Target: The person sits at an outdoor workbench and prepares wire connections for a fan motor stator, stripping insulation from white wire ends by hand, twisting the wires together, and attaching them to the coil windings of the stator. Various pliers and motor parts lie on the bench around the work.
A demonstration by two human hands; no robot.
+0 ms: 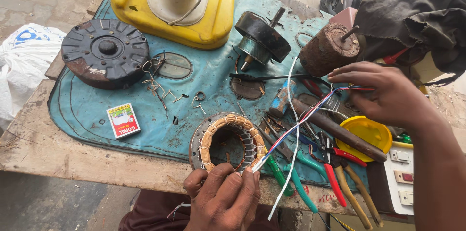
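A round motor stator (227, 142) with tan-wrapped copper windings lies at the near edge of the bench. My left hand (223, 196) pinches the near end of a bundle of thin red, blue and white wires (301, 120) right at the stator's rim. The bundle runs up to the right, where my right hand (386, 96) holds its far end between the fingertips. A loose white wire (290, 163) hangs down across the tools.
A blue mat (87, 109) covers the wooden bench. On it sit a black motor cover (106, 52), a yellow fan base (172, 5), a rotor (261, 36), a rusty cylinder (327, 49), a matchbox (123, 120), wire clips (158, 85), pliers and cutters (335, 168), and a yellow lid (369, 134).
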